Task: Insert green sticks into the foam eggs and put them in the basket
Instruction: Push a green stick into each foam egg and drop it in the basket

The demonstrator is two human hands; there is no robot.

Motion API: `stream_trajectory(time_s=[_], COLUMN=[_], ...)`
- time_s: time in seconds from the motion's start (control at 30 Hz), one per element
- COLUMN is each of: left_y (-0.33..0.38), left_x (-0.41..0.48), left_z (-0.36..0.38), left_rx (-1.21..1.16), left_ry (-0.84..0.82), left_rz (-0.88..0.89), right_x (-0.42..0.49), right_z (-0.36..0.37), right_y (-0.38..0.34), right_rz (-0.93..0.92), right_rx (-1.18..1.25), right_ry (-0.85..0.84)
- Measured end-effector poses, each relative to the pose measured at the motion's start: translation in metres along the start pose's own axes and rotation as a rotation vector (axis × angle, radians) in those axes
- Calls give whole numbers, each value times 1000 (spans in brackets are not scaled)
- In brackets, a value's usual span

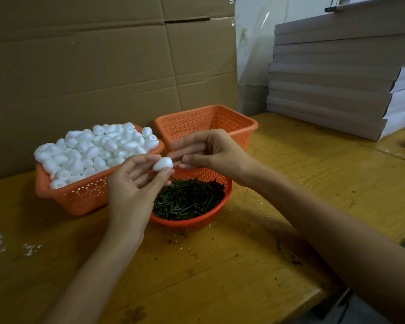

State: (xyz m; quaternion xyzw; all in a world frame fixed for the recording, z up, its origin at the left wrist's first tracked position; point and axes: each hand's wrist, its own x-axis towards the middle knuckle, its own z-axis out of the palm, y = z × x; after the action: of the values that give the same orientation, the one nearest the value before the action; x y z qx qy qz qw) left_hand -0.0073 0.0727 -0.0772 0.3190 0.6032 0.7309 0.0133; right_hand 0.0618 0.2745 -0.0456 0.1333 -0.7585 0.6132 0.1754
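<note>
2 hands meet above the round basket of green sticks (189,199): the left hand (136,183) pinches a foam egg (163,164), the right hand (208,153) grips a green stick (178,159) at its end; the empty basket (206,125) sits behind on the surface (243,265)

White foam eggs (96,150); dark green sticks (188,198); orange baskets (206,123) (perforated dot pattern); yellow table (290,183).

Left hand (136,183) pinches a foam egg (163,164); right hand (211,150) holds a green stick (178,160) against it.
</note>
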Motion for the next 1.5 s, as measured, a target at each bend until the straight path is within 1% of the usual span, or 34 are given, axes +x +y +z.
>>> stream_trajectory(time_s=[0.13, 0.37, 0.5, 0.97, 1.17, 1.33, 1.5], left_y=[1, 2, 2, 2, 2, 0, -2], left_x=[-1, -2, -1, -1, -1, 0, 0], left_z=[0, 0, 0, 0, 0, 0, -1], left_rx=[6, 31, 40, 55, 16, 10, 13], left_ry=[-12, -19, -23, -28, -19, -14, -20], left_rz=[-4, -7, -11, -12, -13, 2, -3], right_x=[0, -1, -2, -3, -2, 0, -1], right_z=[3, 6, 5, 7, 7, 7, 9], right_y=[0, -1, -3, -6, -7, -5, -5], right_rz=[-27, -20, -5, -27, -13, 7, -18], right_rx=[-50, -131, -120, -146, -149, -217, -280], right_ry=[33, 89, 110, 132, 138, 156, 162])
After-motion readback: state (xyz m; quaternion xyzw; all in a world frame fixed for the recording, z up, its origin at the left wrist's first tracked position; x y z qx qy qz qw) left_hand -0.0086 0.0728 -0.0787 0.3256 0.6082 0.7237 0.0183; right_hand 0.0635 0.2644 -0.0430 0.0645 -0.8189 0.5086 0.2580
